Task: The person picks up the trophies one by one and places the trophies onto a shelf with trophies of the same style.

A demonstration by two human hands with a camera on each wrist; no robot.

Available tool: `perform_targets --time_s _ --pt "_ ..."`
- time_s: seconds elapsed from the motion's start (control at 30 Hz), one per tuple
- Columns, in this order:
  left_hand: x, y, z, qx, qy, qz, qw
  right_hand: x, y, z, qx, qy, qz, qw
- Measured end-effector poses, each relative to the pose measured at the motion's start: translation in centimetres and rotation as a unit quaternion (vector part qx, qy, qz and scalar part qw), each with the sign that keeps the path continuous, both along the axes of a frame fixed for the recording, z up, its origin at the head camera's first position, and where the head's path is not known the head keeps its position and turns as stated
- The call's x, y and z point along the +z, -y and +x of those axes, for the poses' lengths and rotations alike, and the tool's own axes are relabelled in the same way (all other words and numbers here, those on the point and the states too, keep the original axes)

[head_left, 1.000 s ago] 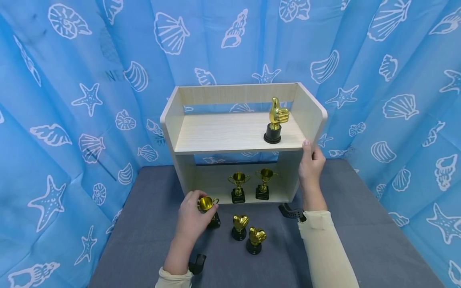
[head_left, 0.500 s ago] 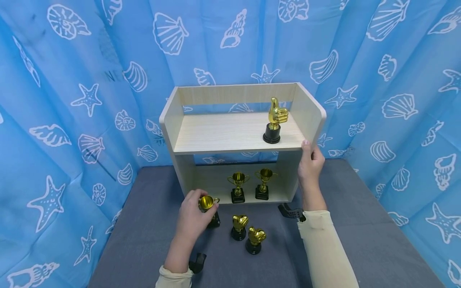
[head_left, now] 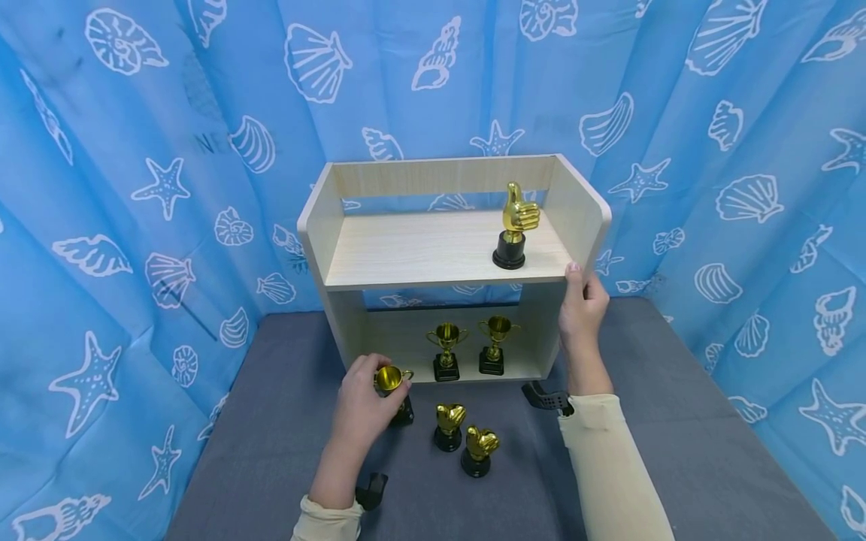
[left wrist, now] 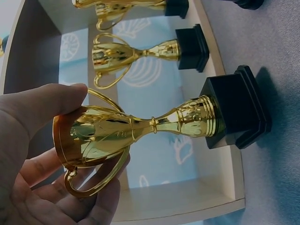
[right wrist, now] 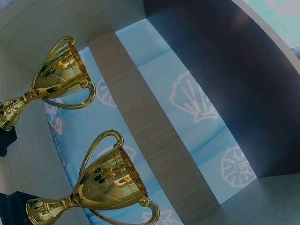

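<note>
- The left hand (head_left: 364, 402) is curled closed round the bowl of a gold trophy cup (left wrist: 154, 123), thumb on one side and fingers on the other, by a handle.
- That cup sits in the left hand's grip, rim up and black base below the fingers, just in front of the shelf unit (head_left: 406, 252) (whether the base touches the surface (head_left: 264, 428), I cannot tell).
- The right hand (head_left: 583, 312) grips the shelf unit's side panel – its thumb lies at the front edge of the upper board, its other fingers partly hidden.
- Between the hands, on the lower board, two matching cups stand upright side by side: the nearer cup (head_left: 446, 352) to the left hand, the farther cup (head_left: 496, 346) closer to the right.
- Above and just left of the right hand, a gold thumbs-up trophy (head_left: 514, 225) stands on the upper board.
- Right of the left hand, two gold-topped trophies, one (head_left: 449, 427) just beside the other (head_left: 479, 451), stand on the surface.
- Beyond both hands hangs a blue shell-print curtain (head_left: 169, 248).
</note>
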State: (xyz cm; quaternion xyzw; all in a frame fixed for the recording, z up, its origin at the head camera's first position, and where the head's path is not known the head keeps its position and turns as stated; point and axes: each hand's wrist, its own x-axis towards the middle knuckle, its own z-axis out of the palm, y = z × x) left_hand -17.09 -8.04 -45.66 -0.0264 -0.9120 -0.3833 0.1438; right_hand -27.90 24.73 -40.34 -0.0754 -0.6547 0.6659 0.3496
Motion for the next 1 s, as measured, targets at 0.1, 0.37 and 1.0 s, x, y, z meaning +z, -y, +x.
perform_targets --time_s 0.1,0.37,1.0 --pt "0.0 0.0 0.0 0.001 -0.001 0.002 1.0000 0.0 0.0 0.0 0.001 0.001 -0.001 1.0000" --pt "-0.2 0.1 -0.3 -0.005 -0.013 0.002 0.9999 0.1 0.0 0.1 0.000 0.005 -0.002 1.0000" --pt "-1.1 0.2 -0.7 -0.013 -0.023 0.001 0.9997 -0.3 -0.1 -0.2 0.001 -0.009 -0.008 0.9999"
